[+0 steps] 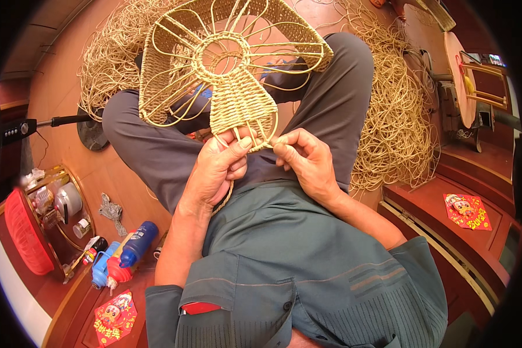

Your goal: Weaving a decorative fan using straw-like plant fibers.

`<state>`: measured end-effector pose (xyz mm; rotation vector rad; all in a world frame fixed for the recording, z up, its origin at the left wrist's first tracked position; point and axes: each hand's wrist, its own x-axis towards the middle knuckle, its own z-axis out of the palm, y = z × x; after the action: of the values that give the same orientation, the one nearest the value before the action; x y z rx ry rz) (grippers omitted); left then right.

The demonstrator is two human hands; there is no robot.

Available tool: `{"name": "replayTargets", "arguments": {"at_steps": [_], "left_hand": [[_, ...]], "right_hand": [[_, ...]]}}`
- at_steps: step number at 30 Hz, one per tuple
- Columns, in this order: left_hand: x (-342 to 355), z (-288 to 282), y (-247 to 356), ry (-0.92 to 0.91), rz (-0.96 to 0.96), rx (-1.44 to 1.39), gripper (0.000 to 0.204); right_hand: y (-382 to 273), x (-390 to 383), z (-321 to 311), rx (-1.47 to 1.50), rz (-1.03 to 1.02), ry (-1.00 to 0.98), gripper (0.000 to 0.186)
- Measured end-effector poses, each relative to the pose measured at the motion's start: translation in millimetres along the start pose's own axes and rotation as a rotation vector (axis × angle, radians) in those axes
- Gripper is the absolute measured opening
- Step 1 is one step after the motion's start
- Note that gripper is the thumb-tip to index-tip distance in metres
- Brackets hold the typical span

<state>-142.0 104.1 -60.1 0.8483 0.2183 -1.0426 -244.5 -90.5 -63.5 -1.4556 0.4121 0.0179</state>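
Head view, basket: I see a half-woven wicker basket (232,64) resting on my lap, across both thighs of my grey trousers (156,151). Its bare spokes fan out from a woven ring, and a finished woven tongue runs down toward my hands.
Head view, left hand: my left hand (217,168) sits at the lower end of the woven tongue. Its fingers (238,146) are curled shut around the spoke ends, thumb pressed across the top, so it has firm hold of the basket.
Head view, right hand: my right hand (307,159) is just beside the left, nearly touching it. Its fingers (287,139) are pinched closed on a thin cane strand (267,143) at the edge of the weave.
Head view, loose cane: a big tangle of pale cane (397,122) lies on the floor to my right, and more lies behind the basket on the left.
Head view, floor at left: a blue bottle (138,243) with a red cap lies near my left elbow, beside a crumpled rag (111,210).
Head view, tray: a round tray (78,191) holds small jars and tins, next to a red mesh basket (26,232).
Head view, stickers: red paper stickers lie on the floor at lower left (115,316) and at right (467,210).
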Motion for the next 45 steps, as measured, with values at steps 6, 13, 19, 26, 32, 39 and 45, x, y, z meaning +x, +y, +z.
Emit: {"name": "replayTargets", "arguments": {"at_steps": [6, 13, 19, 26, 32, 39, 45], "left_hand": [[1.7, -7.7, -0.9, -0.021, 0.015, 0.057, 0.017], [1.3, -3.1, -1.0, 0.000, 0.027, 0.061, 0.017], [1.6, -3.0, 0.4, -0.003, 0.037, 0.081, 0.017], [1.6, -4.9, 0.4, -0.029, 0.031, 0.067, 0.018], [1.6, -2.6, 1.9, -0.026, 0.029, 0.066, 0.019], [2.7, -4.2, -2.6, -0.012, 0.046, 0.052, 0.017], [3.2, -10.2, -5.3, -0.030, 0.046, 0.035, 0.019]], "right_hand": [[10.0, 12.0, 4.8, 0.495, 0.411, -0.034, 0.019], [10.9, 15.4, 4.1, 0.759, 0.538, 0.006, 0.018], [-4.4, 11.1, 3.0, 0.832, 0.571, 0.024, 0.024], [-16.2, 10.4, 1.3, 0.794, 0.511, -0.041, 0.028], [-20.9, 21.2, 14.0, 0.583, 0.446, -0.109, 0.028], [-14.7, 18.4, 11.9, 0.471, 0.426, 0.042, 0.025], [-14.9, 13.2, 11.4, 0.332, 0.363, 0.105, 0.023]]}}
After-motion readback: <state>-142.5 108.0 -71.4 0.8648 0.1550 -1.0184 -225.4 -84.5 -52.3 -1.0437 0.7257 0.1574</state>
